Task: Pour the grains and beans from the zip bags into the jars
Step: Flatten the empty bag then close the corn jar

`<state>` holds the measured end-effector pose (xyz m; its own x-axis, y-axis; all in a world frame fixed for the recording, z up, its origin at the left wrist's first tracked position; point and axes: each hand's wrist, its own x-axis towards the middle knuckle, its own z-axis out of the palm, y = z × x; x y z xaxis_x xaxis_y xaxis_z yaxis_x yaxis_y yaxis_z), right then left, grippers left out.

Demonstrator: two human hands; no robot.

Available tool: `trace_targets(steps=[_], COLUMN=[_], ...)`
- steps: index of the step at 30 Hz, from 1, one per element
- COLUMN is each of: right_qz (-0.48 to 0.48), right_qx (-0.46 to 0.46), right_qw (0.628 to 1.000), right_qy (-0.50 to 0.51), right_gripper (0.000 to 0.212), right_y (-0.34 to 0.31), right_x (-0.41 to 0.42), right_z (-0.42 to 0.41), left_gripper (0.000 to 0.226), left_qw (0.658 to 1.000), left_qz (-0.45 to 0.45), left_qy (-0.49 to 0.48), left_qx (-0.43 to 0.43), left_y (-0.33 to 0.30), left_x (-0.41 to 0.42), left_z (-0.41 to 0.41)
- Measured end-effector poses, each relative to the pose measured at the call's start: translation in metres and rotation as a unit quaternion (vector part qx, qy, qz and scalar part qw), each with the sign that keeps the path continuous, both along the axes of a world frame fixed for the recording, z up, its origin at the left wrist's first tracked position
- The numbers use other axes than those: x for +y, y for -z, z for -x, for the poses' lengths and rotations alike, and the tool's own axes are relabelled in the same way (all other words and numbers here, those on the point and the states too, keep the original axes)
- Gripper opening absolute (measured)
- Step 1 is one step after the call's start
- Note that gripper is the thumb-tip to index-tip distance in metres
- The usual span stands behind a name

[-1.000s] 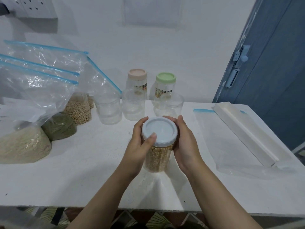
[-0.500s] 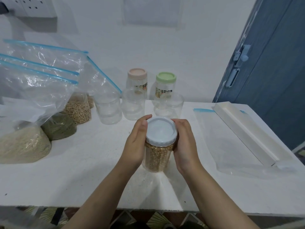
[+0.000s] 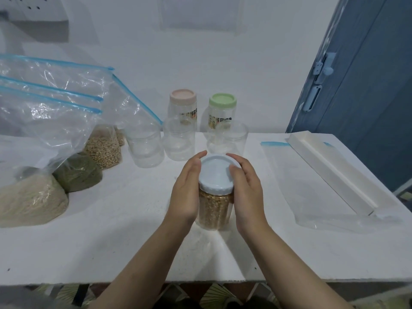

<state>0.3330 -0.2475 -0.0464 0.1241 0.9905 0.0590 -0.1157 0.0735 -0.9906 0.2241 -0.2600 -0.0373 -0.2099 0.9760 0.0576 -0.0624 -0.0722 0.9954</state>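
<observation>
The white table [image 3: 111, 241] carries all task items. At its left stand four zip bags: the pale grain bag [image 3: 29, 197] nearest, the green bean bag [image 3: 78, 172] behind it, the tan bean bag [image 3: 103, 148] further back, and a fourth bag mostly hidden behind that. Their clear tops with blue zip strips lean toward the left. At the right lies an empty flat zip bag [image 3: 312, 186], with a long white tray [image 3: 330, 172] resting across it.

Along the back row stand three open clear jars [image 3: 145, 148], with no lids and no visible contents. Behind them are a pink-lidded jar [image 3: 183, 103] and a green-lidded jar [image 3: 222, 108].

At the table centre stands the filled jar [image 3: 214, 208], holding golden-brown grain and capped by a pale blue lid [image 3: 217, 175]. The left hand [image 3: 187, 190] grips the jar and lid edge with its fingers curled round the left side. The right hand [image 3: 245, 188] grips the right side, thumb laid over the lid top.

Step in hand, by judgement: closing the lid on the first filled jar. One bag appears emptied; the others remain full.

Next move, by judgement: confirm the lid is seated, set the jar aside, then bring one open jar forward and select a full bag. Keep the jar base flat on the table to avoid tipping.
</observation>
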Motion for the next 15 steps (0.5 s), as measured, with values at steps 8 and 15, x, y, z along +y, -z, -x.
trace_targets(steps=[8,15], right_qz=[0.012,-0.057], right_qx=[0.009,0.030], right_qw=[0.999,0.997], right_qy=[-0.031,-0.046], right_gripper=[0.029,0.023], right_y=[-0.006,-0.069], right_x=[0.017,0.080], right_z=[0.006,0.031], left_gripper=[0.027,0.028], left_qw=[0.999,0.995], left_qz=[-0.003,-0.079], left_qy=[-0.032,-0.065], left_qx=[-0.030,0.005], left_y=[-0.003,-0.066], left_x=[0.018,0.072], left_z=[-0.008,0.016])
